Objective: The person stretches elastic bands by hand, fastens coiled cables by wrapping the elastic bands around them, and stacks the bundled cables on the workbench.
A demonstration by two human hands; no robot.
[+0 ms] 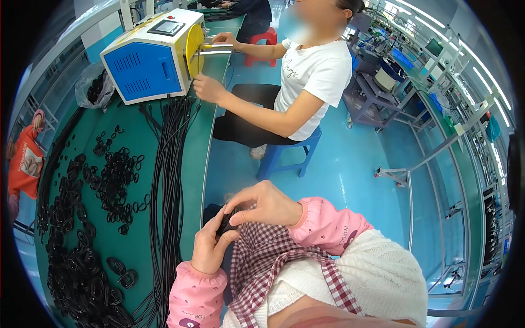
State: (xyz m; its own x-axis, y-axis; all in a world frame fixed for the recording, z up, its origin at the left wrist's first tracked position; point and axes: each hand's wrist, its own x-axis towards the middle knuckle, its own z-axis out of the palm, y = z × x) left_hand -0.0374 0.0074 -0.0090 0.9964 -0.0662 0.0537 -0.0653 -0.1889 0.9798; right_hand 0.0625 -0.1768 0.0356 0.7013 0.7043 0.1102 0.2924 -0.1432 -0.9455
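Observation:
Close together over my lap, beside the table edge, my left hand [208, 245] and my right hand [263, 204] are both closed around a small coil of black cable [225, 223]. Fingers cover much of the coil. To the left, a long bundle of straight black cables [168, 180] runs along the green table [192, 180]. Beyond it lie loose black cable coils [76, 268] in a big heap, and a pile of small black rings [117, 177].
A blue and white machine [147, 60] with a yellow disc stands at the table's far end. A co-worker in a white shirt [314, 71] sits there on a blue stool [290, 156], hands at the disc. A plastic bag [90, 87] lies beside the machine. A grey cart [377, 98] stands right.

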